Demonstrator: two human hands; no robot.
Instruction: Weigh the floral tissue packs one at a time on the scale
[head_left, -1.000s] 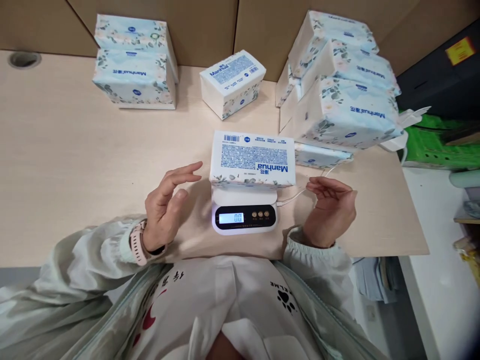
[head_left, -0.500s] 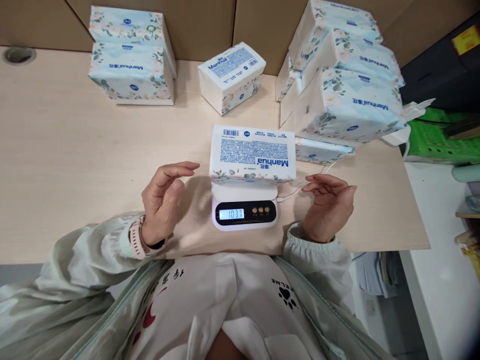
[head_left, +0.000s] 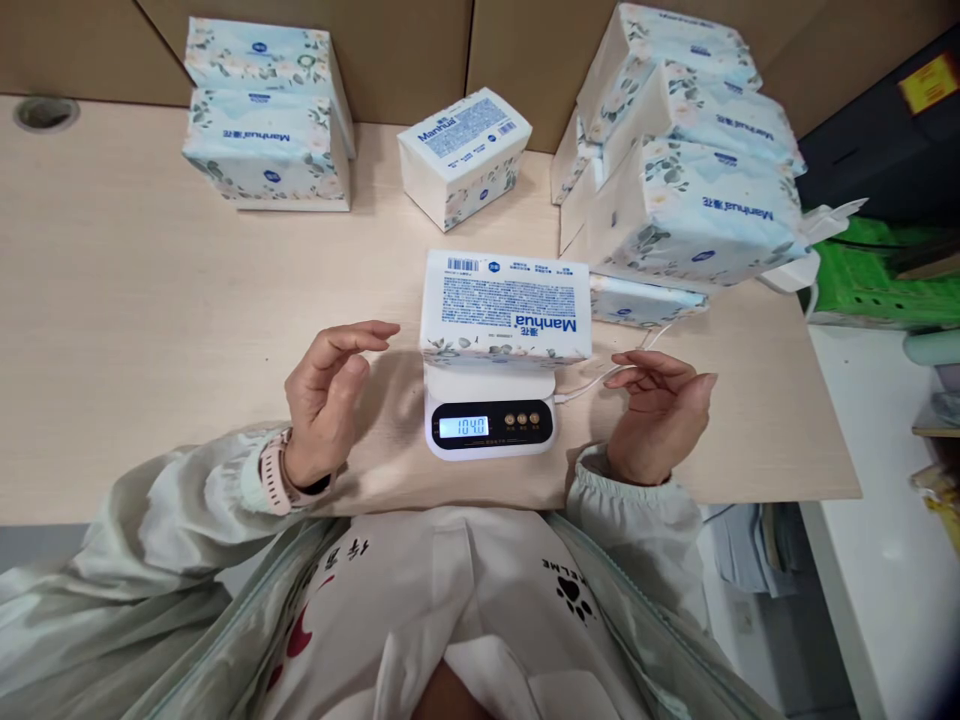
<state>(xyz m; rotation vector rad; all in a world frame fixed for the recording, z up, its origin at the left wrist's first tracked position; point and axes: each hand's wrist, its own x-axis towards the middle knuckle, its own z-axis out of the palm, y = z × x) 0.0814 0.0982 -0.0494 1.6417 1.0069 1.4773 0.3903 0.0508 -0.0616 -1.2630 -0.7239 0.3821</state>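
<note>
A pack of tissues, white with blue print, rests on a white digital scale in front of me. The lit display appears to read 104.0. To the left of the scale is my left hand, empty, its fingers apart and pointing toward the pack without touching it. On the other side my right hand is also open and holds nothing, its fingertips a little away from the pack. A white cable runs from the scale's right side, passing near my right fingertips.
Two stacked tissue packs stand at the back left. Another single tissue pack sits at the back middle, and a pile of several tissue packs at the back right. A green crate is beyond the table's right edge.
The number on the scale's display has gone from 103.7 to 104.0. Both hands and the packs stay practically where they were.
</note>
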